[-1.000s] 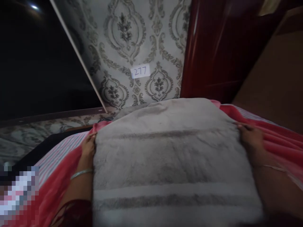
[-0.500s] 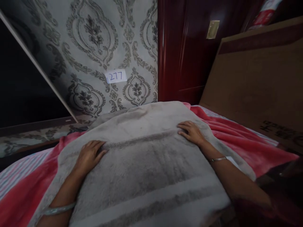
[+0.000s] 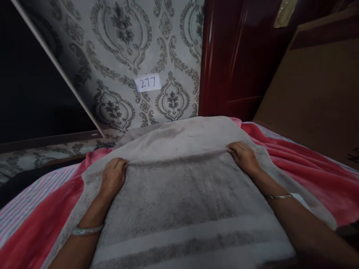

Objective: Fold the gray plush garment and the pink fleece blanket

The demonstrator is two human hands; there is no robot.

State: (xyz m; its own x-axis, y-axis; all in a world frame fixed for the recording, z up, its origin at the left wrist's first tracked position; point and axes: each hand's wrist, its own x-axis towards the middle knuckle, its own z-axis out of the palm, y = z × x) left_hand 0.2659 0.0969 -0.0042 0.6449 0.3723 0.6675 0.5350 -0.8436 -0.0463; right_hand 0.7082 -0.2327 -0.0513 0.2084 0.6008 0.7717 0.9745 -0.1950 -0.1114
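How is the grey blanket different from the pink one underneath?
The grey blanket has pale and dark bands; the pink blanket shows none. Grey lies on top; pink peeks out at both sides. The left hand and right hand pinch grey, not pink. Both are cloth.

Grey blanket of matt, plush cloth with brushed nap. Under it, fuzzy red cloth and a smooth, woven-looking sheet. Beyond the blanket: patterned wallpaper, a plain paper card, a glossy, wood-look door with a shiny, brass-like plate. Right of the blanket, matt cardboard. Over its right side, a bangle of polished metal.
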